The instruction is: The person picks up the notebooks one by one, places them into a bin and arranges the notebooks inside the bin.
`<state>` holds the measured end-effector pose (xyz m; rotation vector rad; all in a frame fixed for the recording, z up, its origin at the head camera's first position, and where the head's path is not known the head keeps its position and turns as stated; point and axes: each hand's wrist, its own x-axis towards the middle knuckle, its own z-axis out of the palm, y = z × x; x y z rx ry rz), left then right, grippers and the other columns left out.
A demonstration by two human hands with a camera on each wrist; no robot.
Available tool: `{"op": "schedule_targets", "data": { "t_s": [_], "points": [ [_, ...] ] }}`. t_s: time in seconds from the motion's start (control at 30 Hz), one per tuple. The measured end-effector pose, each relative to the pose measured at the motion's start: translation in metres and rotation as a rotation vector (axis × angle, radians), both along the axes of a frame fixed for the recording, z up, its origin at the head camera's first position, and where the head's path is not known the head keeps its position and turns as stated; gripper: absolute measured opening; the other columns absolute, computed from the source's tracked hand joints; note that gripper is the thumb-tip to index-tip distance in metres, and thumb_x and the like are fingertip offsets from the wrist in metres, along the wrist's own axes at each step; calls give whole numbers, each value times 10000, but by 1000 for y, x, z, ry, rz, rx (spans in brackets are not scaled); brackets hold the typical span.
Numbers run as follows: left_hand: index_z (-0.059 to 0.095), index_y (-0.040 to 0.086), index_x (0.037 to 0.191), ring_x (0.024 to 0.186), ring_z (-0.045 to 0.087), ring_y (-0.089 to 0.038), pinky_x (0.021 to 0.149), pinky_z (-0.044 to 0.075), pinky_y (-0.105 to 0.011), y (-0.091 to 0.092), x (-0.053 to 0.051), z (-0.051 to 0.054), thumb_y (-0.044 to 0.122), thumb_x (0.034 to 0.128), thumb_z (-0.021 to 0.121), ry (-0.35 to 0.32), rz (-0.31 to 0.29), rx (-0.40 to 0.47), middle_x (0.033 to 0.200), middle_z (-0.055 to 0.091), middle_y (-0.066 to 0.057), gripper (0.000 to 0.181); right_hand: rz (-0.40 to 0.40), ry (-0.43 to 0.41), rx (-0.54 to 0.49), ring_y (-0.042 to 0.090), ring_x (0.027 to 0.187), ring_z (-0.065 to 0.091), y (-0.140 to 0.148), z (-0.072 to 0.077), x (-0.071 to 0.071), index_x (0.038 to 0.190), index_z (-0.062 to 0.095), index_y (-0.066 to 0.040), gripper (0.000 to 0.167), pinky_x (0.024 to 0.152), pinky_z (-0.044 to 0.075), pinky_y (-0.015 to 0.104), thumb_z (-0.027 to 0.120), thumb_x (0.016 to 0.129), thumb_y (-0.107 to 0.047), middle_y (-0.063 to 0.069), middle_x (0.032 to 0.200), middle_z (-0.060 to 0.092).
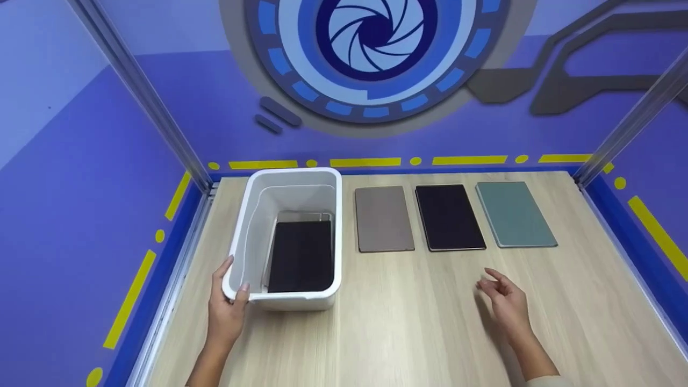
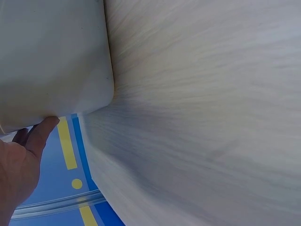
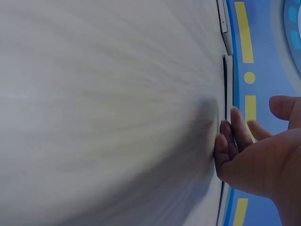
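A white plastic bin (image 1: 337, 236) stands at the left of the table. My left hand (image 1: 226, 312) grips its near left corner, with the thumb over the rim and the fingers along the outer wall. Inside the bin lies a black notebook (image 1: 301, 257), with the edge of something paler showing beyond it. To the right of the bin lie a taupe notebook (image 1: 384, 219), a second black notebook (image 1: 450, 217) and a green notebook (image 1: 516, 214), side by side. My right hand (image 1: 505, 301) hovers nearer to me than these, fingers loosely bent, holding nothing.
The pale wooden table (image 1: 398, 317) meets a blue patterned wall (image 1: 183, 97) behind the bin and notebooks. Metal frame posts (image 1: 142, 91) rise at the table's back corners, and side panels flank it.
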<state>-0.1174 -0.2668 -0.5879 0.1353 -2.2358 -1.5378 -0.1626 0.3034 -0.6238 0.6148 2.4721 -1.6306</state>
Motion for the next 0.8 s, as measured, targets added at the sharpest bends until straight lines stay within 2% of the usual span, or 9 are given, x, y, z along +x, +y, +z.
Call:
{"op": "schedule_targets", "data": {
  "t_s": [0.13,0.23,0.3,0.37,0.47,0.53,0.63,0.8],
  "points": [
    [409,103,1619,1254,557,20,997,442,-76,0,-2,1,56,982,630,5,-12,4,1565,529,-231,677,-49,-13,-37,-179,970,571,4,0,-3,1632,439,-131,607,1003,404,153,604,1090,-349,-255,1101,683],
    [406,105,1622,1266,558,8,1002,446,-78,-1,-1,1,55,985,631,3,-17,13,1570,526,-229,677,-86,-14,-53,-154,1020,530,8,1,-7,1688,325,-147,698,1114,402,249,597,1088,-379,-284,1073,625],
    [407,106,1622,1262,567,-9,997,454,-81,-2,-1,0,53,987,630,3,-15,17,1563,533,-229,675,-105,-11,-50,-115,1084,510,10,0,-10,1716,230,-155,754,1162,397,297,583,1092,-388,-226,1150,617],
    [409,105,1620,1258,573,-16,991,458,-82,-2,0,0,49,987,630,6,-14,19,1555,539,-231,673,-119,-2,-42,-29,1186,511,13,-1,-13,1729,159,-152,779,1189,394,336,563,1100,-374,-106,1302,612],
    [409,106,1619,1258,574,-6,991,458,-82,-2,1,0,45,985,630,10,-16,20,1552,541,-237,675,-124,16,5,176,1377,490,18,-4,-19,1731,118,-129,781,1220,389,416,540,1109,-341,118,1522,509],
    [406,101,1619,1266,563,18,999,452,-79,-1,0,0,46,984,629,10,-19,17,1561,533,-240,676,-123,28,36,318,1487,425,22,-6,-25,1728,108,-105,781,1252,364,486,534,1108,-313,219,1607,421],
    [401,99,1623,1276,547,40,1010,444,-75,-1,-1,0,50,987,625,7,-23,16,1576,518,-242,676,-113,33,81,440,1575,326,31,-7,-34,1723,92,-75,802,1290,310,558,538,1102,-317,287,1667,334],
    [402,96,1621,1262,554,30,1001,448,-77,-1,-2,-2,49,990,620,4,-18,17,1566,523,-241,669,-103,32,124,494,1603,260,50,-6,-49,1717,73,-45,833,1296,282,590,510,1102,-399,329,1706,227]
  ]
}}
